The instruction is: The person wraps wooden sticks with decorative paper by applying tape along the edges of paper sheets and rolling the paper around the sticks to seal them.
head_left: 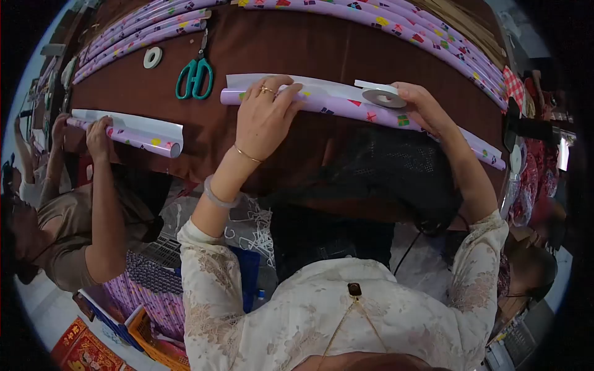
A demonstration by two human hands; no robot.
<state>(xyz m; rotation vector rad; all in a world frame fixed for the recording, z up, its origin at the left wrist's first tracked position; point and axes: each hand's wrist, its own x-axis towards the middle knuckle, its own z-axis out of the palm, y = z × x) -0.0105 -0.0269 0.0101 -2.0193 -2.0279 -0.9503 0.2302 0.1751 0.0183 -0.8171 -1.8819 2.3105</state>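
Note:
A lilac patterned roll of wrapping paper (346, 110) lies across the table in front of me, its white inner edge (247, 80) folded up along the far side. My left hand (267, 111) rests over the roll toward its left end, fingers curled onto the paper. Between the fingers of my right hand (422, 106) is a white roll of tape (371, 96), held above the right half of the paper. A short strip of tape (374, 85) extends left from it.
Teal-handled scissors (195, 77) and another tape roll (153, 57) lie beyond. Finished lilac rolls (396, 31) are stacked at the back. At left, a co-worker's hands (98, 137) hold another paper roll (145, 141). A black bag-like item (396, 167) hangs at the near table edge.

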